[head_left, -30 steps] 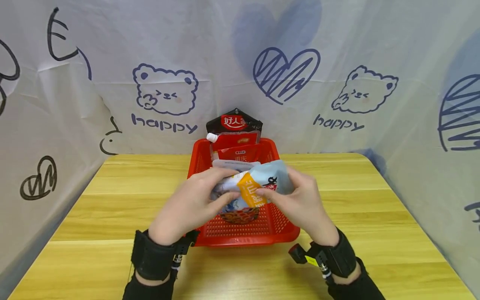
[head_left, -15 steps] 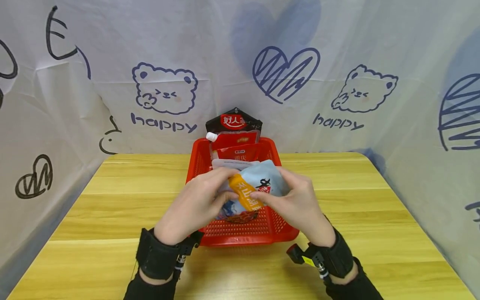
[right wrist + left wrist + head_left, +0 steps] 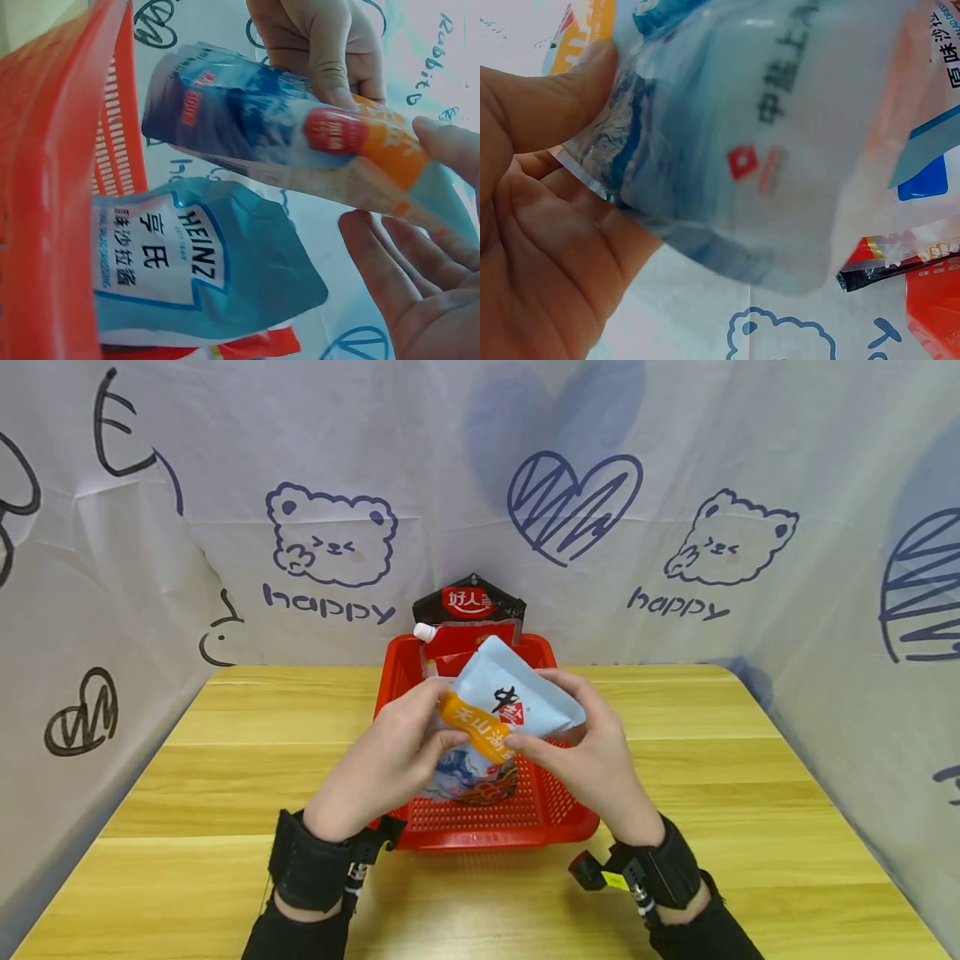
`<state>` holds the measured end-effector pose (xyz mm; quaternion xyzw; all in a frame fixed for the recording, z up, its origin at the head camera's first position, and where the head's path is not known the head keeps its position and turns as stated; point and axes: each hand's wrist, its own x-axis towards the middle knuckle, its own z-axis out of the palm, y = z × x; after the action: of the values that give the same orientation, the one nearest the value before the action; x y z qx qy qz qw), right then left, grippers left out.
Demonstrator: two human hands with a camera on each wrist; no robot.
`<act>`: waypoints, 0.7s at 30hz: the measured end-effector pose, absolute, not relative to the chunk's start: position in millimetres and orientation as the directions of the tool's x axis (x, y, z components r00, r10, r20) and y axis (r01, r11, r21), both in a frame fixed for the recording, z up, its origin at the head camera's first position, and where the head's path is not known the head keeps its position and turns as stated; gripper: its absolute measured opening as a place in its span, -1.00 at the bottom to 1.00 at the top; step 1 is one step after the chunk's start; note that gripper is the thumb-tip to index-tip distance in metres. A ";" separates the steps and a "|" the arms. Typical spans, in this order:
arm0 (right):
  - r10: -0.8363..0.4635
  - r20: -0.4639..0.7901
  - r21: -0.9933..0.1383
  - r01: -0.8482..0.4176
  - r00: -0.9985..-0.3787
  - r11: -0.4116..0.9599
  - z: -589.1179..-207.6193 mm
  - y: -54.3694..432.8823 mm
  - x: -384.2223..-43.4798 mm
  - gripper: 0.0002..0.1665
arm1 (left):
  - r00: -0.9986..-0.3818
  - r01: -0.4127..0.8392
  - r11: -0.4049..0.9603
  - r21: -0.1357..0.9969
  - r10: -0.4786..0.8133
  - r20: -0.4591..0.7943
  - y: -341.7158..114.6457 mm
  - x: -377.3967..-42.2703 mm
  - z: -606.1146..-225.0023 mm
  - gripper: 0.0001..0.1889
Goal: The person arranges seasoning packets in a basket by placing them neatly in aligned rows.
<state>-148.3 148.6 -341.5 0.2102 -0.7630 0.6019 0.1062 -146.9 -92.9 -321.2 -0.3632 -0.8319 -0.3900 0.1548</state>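
Observation:
A light-blue salt bag (image 3: 517, 693) with an orange band is held by both hands over the red basket. My left hand (image 3: 390, 752) pinches its left side, thumb in front and fingers mostly hidden behind. With the thumb on the front and the fingers behind, my right hand (image 3: 600, 760) grips the right side. In the left wrist view, the bag's (image 3: 705, 150) lower end sticks out past the left hand. The right wrist view shows the salt bag (image 3: 270, 112) between both hands, apart from the Heinz salad dressing pouch (image 3: 180, 255) below it.
The red perforated basket (image 3: 487, 839) stands on the wooden table (image 3: 750, 827). At its back are a black-topped packet (image 3: 468, 602) and a red pouch with a white spout cap (image 3: 424, 632). A white cloth with drawings hangs behind.
The salt bag has turned from lying sideways to tilted, its pale top end now higher and its printed front facing me more. Both hands have stayed on it, shifting slightly.

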 end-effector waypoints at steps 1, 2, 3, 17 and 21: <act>-0.208 0.402 -0.883 -0.437 -0.892 0.171 -341.7 148.3 -148.4 -0.16 | -0.687 0.726 0.431 0.536 0.483 0.543 -92.9 -147.2 -321.5 -0.55; -0.228 0.392 -0.889 -0.431 -0.891 0.157 -342.2 148.2 -148.8 -0.17 | -0.687 0.726 0.429 0.537 0.483 0.543 -92.7 -147.3 -321.7 -0.56; -0.248 0.386 -0.892 -0.428 -0.888 0.143 -343.1 148.1 -149.3 -0.19 | -0.686 0.727 0.424 0.540 0.485 0.543 -92.6 -147.7 -322.2 -0.57; -0.260 0.500 -0.820 -0.548 -0.826 0.164 -346.2 149.5 -152.6 -0.45 | -0.742 0.665 0.418 0.620 0.470 0.479 -92.7 -146.8 -320.3 -0.42; -0.285 0.511 -0.801 -0.569 -0.811 0.186 -347.0 150.4 -153.7 -0.47 | -0.742 0.666 0.417 0.619 0.452 0.495 -93.8 -146.6 -319.3 -0.46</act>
<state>-153.7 150.4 -347.0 0.2812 -0.7599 0.5728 0.1241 -146.6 -93.8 -319.3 -0.3361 -0.8320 -0.4228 0.1264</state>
